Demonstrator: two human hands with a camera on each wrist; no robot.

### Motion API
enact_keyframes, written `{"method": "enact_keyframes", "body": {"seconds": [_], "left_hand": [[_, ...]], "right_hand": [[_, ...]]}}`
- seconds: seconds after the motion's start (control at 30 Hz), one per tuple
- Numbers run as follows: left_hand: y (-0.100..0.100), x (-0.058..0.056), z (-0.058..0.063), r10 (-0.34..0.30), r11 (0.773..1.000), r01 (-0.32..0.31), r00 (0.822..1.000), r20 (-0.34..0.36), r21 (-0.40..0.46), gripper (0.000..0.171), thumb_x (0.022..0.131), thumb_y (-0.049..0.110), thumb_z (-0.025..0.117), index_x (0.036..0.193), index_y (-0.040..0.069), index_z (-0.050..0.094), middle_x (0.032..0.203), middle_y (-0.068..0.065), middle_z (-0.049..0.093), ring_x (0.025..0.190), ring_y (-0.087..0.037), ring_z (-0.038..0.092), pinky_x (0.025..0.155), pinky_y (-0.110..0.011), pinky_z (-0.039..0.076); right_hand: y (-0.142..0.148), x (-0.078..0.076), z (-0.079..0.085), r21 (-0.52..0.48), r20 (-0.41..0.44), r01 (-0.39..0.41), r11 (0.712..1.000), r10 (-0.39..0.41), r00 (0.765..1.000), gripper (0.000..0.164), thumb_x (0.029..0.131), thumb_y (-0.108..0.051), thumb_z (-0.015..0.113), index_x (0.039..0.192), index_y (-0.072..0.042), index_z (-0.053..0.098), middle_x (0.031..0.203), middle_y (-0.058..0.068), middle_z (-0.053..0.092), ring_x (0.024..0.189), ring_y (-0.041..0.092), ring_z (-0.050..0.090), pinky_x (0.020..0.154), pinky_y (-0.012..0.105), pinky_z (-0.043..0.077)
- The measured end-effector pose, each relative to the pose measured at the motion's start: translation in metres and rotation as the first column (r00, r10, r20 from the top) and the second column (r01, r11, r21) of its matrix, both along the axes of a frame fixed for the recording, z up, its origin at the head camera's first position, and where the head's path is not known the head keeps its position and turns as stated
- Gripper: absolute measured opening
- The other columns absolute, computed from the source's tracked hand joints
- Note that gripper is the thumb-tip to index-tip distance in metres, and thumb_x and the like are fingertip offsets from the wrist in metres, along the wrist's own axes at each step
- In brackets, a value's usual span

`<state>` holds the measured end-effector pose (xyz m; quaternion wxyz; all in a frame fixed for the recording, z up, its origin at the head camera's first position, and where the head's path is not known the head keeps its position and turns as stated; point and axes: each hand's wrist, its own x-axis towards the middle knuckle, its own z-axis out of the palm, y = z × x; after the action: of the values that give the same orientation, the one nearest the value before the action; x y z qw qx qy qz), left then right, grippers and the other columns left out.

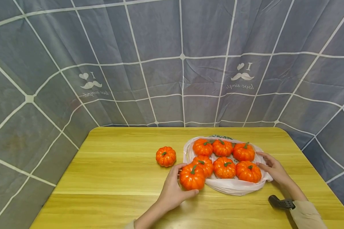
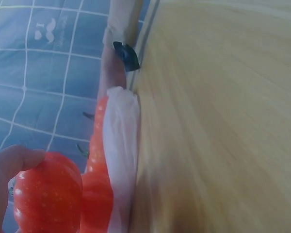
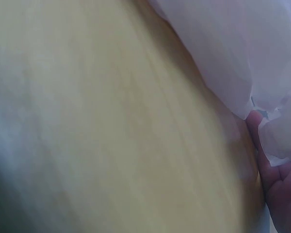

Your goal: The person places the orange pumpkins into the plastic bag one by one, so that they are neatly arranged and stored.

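Observation:
My left hand [image 1: 172,189] grips a small orange toy pumpkin [image 1: 192,176] with a green stem, thumb on the near side and fingers on the far side. That pumpkin is at the left rim of a white plastic bag [image 1: 235,187], overlapping a pumpkin [image 1: 204,165] behind it. Several more pumpkins [image 1: 224,167] sit in the spread bag in two rows. At the bag's right end my right hand [image 1: 276,171] holds its rim; a fold of plastic lies between the fingers in the right wrist view. One single pumpkin [image 1: 166,156] lies on the table, left of the bag.
The wood-grain table [image 1: 111,178] extends left of the bag and in front of it. A grey checked curtain [image 1: 160,79] hangs behind and at both sides. A black strap piece [image 1: 281,202] sticks out from the right sleeve.

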<state>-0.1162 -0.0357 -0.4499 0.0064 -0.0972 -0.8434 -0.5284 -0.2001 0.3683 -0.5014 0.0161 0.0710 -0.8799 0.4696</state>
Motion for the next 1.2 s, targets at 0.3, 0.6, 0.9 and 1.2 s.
{"method": "enact_keyframes", "body": {"seconds": [0.3, 0.6, 0.9, 1.2], "left_hand": [[0.020, -0.006, 0.012, -0.058, 0.998, 0.058, 0.998, 0.003, 0.026, 0.082, 0.064, 0.029, 0.087, 0.133, 0.017, 0.044, 0.126, 0.002, 0.049, 0.112, -0.016, 0.048, 0.097, -0.039, 0.044], [0.041, -0.015, 0.025, -0.107, 0.993, 0.108, 0.994, -0.026, 0.050, 0.081, 0.066, 0.029, 0.086, 0.134, 0.020, 0.043, 0.129, 0.000, 0.049, 0.119, -0.017, 0.050, 0.103, -0.040, 0.043], [0.060, -0.028, 0.036, -0.121, 0.992, 0.123, 0.991, -0.058, 0.038, 0.081, 0.065, 0.027, 0.086, 0.133, 0.022, 0.043, 0.131, 0.000, 0.048, 0.122, -0.015, 0.048, 0.104, -0.040, 0.042], [0.084, -0.045, 0.040, -0.104, 0.995, 0.104, 0.994, -0.024, -0.004, 0.082, 0.066, 0.033, 0.086, 0.135, 0.024, 0.042, 0.134, 0.000, 0.047, 0.121, -0.018, 0.048, 0.099, -0.040, 0.045]], "right_hand": [[-0.001, 0.000, 0.001, 0.040, 0.004, 0.008, 0.999, -0.009, 1.000, 0.050, 0.096, -0.017, 0.058, 0.136, 0.006, 0.041, 0.121, -0.014, 0.043, 0.084, -0.005, 0.045, 0.068, 0.014, 0.047], [-0.001, 0.000, 0.001, 0.012, -0.011, 0.003, 1.000, -0.003, 1.000, 0.049, 0.095, -0.016, 0.058, 0.135, 0.007, 0.041, 0.110, -0.034, 0.038, 0.080, -0.002, 0.046, 0.064, 0.016, 0.046], [0.000, -0.001, -0.001, -0.003, -0.016, -0.008, 1.000, 0.008, 1.000, 0.049, 0.095, -0.015, 0.058, 0.135, 0.007, 0.041, 0.110, -0.036, 0.038, 0.081, -0.003, 0.048, 0.065, 0.016, 0.048], [0.001, -0.002, -0.001, -0.004, -0.013, -0.008, 1.000, 0.008, 1.000, 0.049, 0.095, -0.015, 0.058, 0.135, 0.007, 0.040, 0.107, -0.037, 0.040, 0.080, -0.003, 0.048, 0.063, 0.017, 0.048]]}}
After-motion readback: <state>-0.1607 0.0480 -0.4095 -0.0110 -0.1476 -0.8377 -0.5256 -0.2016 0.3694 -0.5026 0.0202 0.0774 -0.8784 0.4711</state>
